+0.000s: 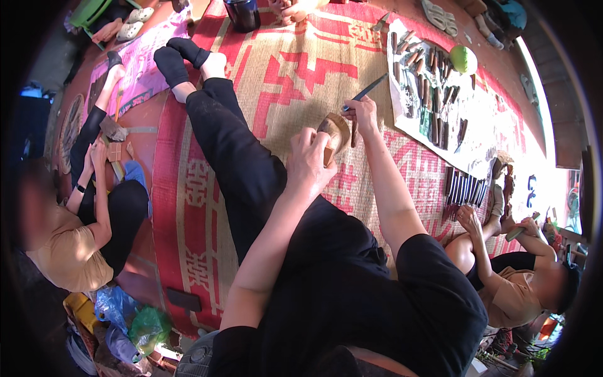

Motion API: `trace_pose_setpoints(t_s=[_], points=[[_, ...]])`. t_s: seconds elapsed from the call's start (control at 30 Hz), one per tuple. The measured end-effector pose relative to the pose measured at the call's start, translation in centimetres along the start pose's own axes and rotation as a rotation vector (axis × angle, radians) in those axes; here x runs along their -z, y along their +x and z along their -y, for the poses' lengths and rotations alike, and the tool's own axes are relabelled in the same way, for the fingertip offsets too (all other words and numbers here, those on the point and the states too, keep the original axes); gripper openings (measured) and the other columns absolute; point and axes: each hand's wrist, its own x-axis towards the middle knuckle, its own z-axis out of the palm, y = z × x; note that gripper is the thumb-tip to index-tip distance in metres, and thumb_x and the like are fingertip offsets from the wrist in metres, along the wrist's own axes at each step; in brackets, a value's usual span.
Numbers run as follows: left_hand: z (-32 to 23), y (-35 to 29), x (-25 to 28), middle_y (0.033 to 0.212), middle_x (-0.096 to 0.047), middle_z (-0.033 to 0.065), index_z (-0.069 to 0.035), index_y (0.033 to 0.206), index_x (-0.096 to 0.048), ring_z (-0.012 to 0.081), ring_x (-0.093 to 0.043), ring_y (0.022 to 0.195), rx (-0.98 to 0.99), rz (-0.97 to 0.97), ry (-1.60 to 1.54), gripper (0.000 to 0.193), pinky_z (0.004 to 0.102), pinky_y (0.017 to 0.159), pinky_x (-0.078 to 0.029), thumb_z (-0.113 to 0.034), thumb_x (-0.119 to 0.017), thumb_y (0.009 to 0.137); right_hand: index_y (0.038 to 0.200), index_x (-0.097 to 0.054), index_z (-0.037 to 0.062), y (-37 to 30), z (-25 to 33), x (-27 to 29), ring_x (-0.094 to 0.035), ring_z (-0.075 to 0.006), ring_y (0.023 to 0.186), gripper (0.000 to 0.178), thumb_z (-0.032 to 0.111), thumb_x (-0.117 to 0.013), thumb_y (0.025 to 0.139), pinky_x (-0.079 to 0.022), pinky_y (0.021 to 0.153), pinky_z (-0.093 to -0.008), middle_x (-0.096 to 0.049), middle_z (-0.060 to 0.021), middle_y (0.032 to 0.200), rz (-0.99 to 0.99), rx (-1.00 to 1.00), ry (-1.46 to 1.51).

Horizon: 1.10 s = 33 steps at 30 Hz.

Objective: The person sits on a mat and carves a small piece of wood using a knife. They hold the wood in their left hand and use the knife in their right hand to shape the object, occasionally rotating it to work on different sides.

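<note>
My left hand (309, 160) is closed round a brown, curved, wooden-looking piece (337, 130), whose exact kind I cannot make out. My right hand (363, 114) grips a knife (372, 87) with a dark blade slanting up and to the right. Below the right fingers hangs a thin brown strip (353, 134); whether it belongs to the knife I cannot tell. Both hands are above the red and straw-coloured woven mat (276, 94), close together but apart.
Several dark-handled knives lie on a white sheet (408, 116) at the right, beside a green round fruit (463, 60). More knives (465, 186) lie in a row near a person (515, 286). Another person (75, 251) sits at the left. A dark cup (243, 16) stands at the far edge.
</note>
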Motion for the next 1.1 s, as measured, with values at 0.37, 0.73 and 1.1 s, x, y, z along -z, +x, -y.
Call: trace_pose_setpoints(t_s=[0.37,0.73,1.1], points=[[0.1,0.1,-0.1,0.107,-0.047,0.0090,-0.010,0.100,-0.052,0.0350,-0.050,0.102,-0.008,-0.003,0.004,0.041,0.0459,0.082,-0.049,-0.006,-0.072,0.065,0.081,-0.061,0.0017,-0.3,-0.6,-0.9,-0.061,-0.0170,0.058,0.007,0.008,-0.064,0.080,-0.050,0.056,-0.0275,-0.065,-0.0086,0.073,0.058,0.068,-0.005],[0.1,0.1,0.1,0.106,-0.047,0.0093,-0.011,0.101,-0.052,0.0356,-0.050,0.103,-0.017,-0.027,-0.017,0.041,0.0464,0.082,-0.049,-0.005,-0.072,0.066,0.087,-0.064,-0.0006,-1.6,0.1,-0.8,-0.062,-0.0163,0.063,0.012,0.004,-0.066,0.076,-0.051,0.061,-0.0293,-0.065,-0.0086,0.075,0.062,0.052,0.048],[0.0,0.2,0.2,0.107,-0.047,0.0089,-0.012,0.102,-0.052,0.0344,-0.050,0.104,0.013,-0.006,-0.007,0.042,0.0459,0.083,-0.049,-0.006,-0.072,0.066,0.090,-0.063,-0.0006,-2.3,-0.4,-0.6,-0.064,-0.0164,0.069,0.014,0.007,-0.066,0.079,-0.052,0.065,-0.0294,-0.066,-0.0093,0.079,0.134,0.018,0.028]])
